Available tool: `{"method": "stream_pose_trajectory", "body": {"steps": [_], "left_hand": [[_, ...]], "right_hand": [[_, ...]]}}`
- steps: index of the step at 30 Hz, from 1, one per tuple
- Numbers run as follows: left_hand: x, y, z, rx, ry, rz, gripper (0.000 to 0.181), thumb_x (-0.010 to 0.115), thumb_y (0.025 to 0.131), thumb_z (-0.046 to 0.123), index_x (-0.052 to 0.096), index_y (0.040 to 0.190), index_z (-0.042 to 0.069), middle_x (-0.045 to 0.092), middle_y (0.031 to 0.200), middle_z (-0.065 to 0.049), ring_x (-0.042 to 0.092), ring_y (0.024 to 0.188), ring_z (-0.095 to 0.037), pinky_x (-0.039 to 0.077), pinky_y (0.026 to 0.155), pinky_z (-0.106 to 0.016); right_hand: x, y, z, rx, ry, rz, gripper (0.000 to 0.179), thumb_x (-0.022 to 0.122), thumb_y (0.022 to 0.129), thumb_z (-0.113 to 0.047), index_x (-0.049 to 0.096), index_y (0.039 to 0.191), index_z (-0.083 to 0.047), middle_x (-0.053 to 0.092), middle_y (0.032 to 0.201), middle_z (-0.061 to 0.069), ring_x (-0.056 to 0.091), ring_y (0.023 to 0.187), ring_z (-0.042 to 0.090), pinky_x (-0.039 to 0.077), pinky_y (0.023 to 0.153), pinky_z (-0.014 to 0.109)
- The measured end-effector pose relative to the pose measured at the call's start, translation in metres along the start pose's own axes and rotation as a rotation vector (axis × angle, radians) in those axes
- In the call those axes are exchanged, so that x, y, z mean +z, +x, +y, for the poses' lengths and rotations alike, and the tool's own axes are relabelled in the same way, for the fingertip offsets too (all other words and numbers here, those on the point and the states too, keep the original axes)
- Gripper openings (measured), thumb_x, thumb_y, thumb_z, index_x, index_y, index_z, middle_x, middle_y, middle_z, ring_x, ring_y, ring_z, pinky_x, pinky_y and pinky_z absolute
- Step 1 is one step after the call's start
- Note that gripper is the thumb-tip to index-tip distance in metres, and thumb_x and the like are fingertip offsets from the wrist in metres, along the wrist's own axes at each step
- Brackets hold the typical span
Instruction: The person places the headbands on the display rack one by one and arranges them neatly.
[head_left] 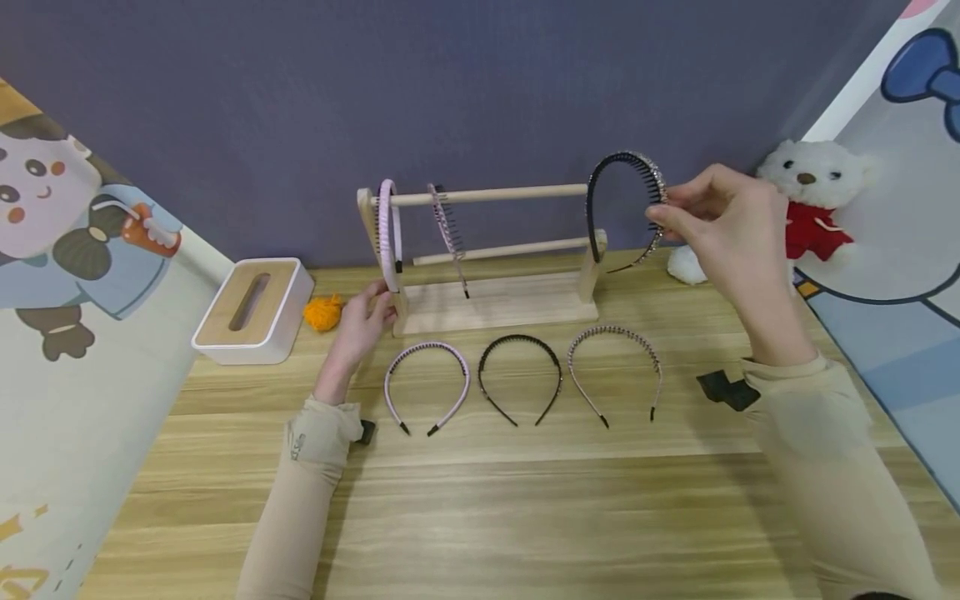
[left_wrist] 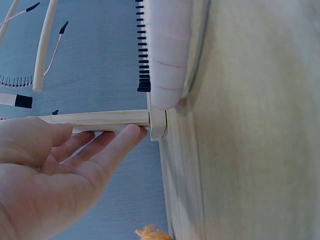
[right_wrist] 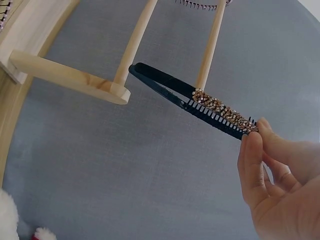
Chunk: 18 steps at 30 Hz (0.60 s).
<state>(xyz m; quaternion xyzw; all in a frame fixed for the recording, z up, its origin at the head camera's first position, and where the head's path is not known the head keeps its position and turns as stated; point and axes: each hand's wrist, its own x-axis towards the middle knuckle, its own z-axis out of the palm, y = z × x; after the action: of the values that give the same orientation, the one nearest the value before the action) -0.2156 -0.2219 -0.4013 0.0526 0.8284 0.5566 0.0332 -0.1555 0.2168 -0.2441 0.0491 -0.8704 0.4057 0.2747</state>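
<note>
My right hand [head_left: 738, 225] pinches a black toothed headband [right_wrist: 220, 111] between thumb and fingers. Glittering stones cover part of its outer face. It is held up at the right end of a wooden two-bar stand [head_left: 495, 304], in line with the bars' free ends. My left hand [head_left: 363, 321] touches the stand's left upright [left_wrist: 100, 119] with nearly straight fingers, low near the base. A pale pink wrapped headband [head_left: 387, 237] hangs at the left of the stand. To its right, a thin pink toothed headband [head_left: 447, 221] hangs over the bars.
Before the stand lie a lilac headband [head_left: 427, 346], a black headband [head_left: 520, 337] and a pinkish headband [head_left: 613, 329]. A tissue box [head_left: 281, 329] and an orange yarn ball [head_left: 323, 313] stand at left. A white plush bear [head_left: 813, 179] is at right, against the wall.
</note>
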Motion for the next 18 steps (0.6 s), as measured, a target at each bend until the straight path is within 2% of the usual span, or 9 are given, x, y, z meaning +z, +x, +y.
{"method": "stream_pose_trajectory", "body": {"steps": [5, 12, 18], "left_hand": [[0.001, 0.000, 0.000, 0.002, 0.007, 0.003, 0.047, 0.040, 0.118, 0.011, 0.039, 0.159, -0.011, 0.046, 0.155, -0.036, 0.062, 0.128, -0.048, 0.058, 0.106, -0.041], [0.001, -0.001, 0.001, 0.002, 0.004, 0.005, 0.047, 0.041, 0.117, 0.010, 0.038, 0.159, -0.012, 0.046, 0.155, -0.036, 0.062, 0.128, -0.049, 0.057, 0.107, -0.041], [0.001, -0.003, 0.005, -0.008, -0.015, 0.006, 0.048, 0.041, 0.117, 0.010, 0.037, 0.160, -0.011, 0.047, 0.154, -0.036, 0.061, 0.129, -0.048, 0.058, 0.106, -0.040]], "right_hand": [[0.002, 0.002, -0.003, 0.001, -0.008, -0.002, 0.022, 0.085, 0.094, -0.012, 0.077, 0.107, 0.004, 0.079, 0.099, 0.005, 0.065, 0.067, -0.012, 0.053, 0.064, 0.004], [0.009, 0.006, -0.007, -0.004, -0.018, -0.013, 0.022, 0.085, 0.094, -0.011, 0.076, 0.106, 0.005, 0.079, 0.106, 0.018, 0.063, 0.068, -0.015, 0.053, 0.064, 0.004], [0.015, 0.010, -0.014, 0.007, 0.000, -0.031, 0.022, 0.085, 0.095, -0.014, 0.076, 0.105, 0.003, 0.079, 0.108, 0.020, 0.065, 0.067, -0.013, 0.055, 0.064, 0.006]]}}
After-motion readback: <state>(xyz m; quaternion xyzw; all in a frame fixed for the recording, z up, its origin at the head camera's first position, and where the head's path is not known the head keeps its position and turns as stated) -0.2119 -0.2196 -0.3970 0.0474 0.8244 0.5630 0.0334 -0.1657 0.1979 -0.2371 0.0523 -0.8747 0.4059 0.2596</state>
